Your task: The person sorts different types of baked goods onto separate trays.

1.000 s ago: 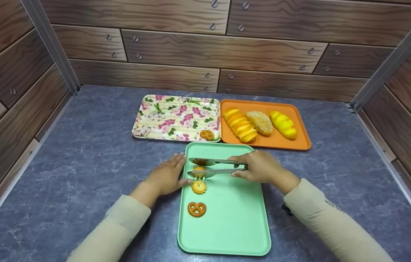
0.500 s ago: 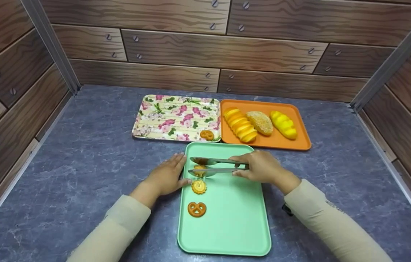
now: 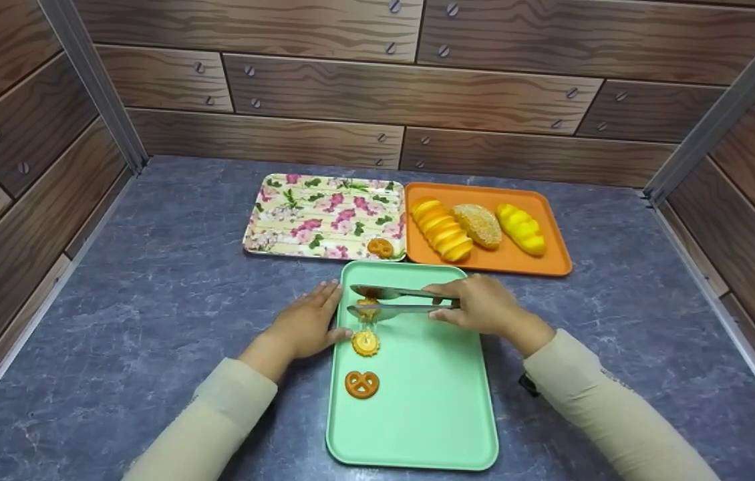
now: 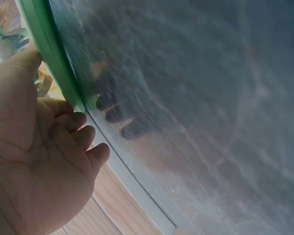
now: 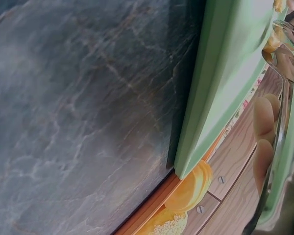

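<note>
In the head view my right hand grips metal tongs above the far part of the green tray. Between the tongs' tips is a golden cookie with a toothed edge, partly hidden by the nearer arm. A similar round cookie lies just in front of it, and a brown pretzel lies nearer me. My left hand rests along the tray's left side, fingers extended and thumb touching the rim. The left wrist view shows that thumb at the green rim.
A floral tray stands behind the green one, with a small pretzel in its near right corner. Beside it an orange tray bears a ridged loaf, a seeded bun and a yellow loaf. Wood-patterned walls enclose the table.
The tongs and the cookie between their tips have shifted slightly away from me, widening the gap to the round cookie in front. My left hand has stayed put.
</note>
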`<state>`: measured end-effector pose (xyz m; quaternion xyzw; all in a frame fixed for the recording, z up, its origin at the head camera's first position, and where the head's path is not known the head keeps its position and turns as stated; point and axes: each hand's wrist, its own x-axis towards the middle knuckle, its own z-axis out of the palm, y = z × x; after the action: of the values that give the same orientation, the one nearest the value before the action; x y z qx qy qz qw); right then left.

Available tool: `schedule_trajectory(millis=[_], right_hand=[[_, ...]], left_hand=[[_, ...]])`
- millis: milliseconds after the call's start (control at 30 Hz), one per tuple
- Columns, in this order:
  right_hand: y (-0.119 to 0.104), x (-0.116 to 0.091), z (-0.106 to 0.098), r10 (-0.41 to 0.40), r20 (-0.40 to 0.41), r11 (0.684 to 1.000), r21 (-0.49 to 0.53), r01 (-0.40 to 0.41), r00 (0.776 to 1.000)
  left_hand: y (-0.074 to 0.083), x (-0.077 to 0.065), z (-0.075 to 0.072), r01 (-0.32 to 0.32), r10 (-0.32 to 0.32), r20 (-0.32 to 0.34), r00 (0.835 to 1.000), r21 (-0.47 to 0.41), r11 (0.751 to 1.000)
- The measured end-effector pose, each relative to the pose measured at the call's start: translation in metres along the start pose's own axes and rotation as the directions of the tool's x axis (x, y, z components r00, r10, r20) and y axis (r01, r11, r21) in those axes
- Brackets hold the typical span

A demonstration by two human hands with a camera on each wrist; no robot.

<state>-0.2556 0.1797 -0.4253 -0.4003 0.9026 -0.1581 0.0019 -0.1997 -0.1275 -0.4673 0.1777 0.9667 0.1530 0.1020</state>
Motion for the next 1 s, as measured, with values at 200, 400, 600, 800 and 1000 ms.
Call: schedule_trajectory(millis=[200,400,600,800,1000], right_hand=[[0.001,0.003,-0.005,0.013,-0.042,1.0,0.018,-0.013,0.999],[0.001,0.013,-0.008,0.087,-0.083,0.996,0.01,-0.086,0.993],[0.002,0.026,-0.008,0.185,-0.1,0.983,0.021,-0.183,0.978],[0.006,0.037,-0.01,0.26,-0.114,0.966,0.028,-0.258,0.959],[0.011,0.05,-0.013,0.335,-0.131,0.942,0.016,-0.336,0.933]], left_hand=[[-0.001,0.001,0.0,-0.004,0.004,-0.006,1.0,0.008,1.0],[-0.001,0.001,-0.001,-0.008,0.008,-0.002,1.0,0.007,1.0],[0.0,0.0,0.0,-0.003,0.003,0.01,1.0,-0.004,1.0],[0.0,0.0,0.001,0.0,0.0,0.003,1.0,-0.013,1.0],[0.0,0.001,-0.001,0.001,-0.001,-0.003,1.0,-0.011,1.0]])
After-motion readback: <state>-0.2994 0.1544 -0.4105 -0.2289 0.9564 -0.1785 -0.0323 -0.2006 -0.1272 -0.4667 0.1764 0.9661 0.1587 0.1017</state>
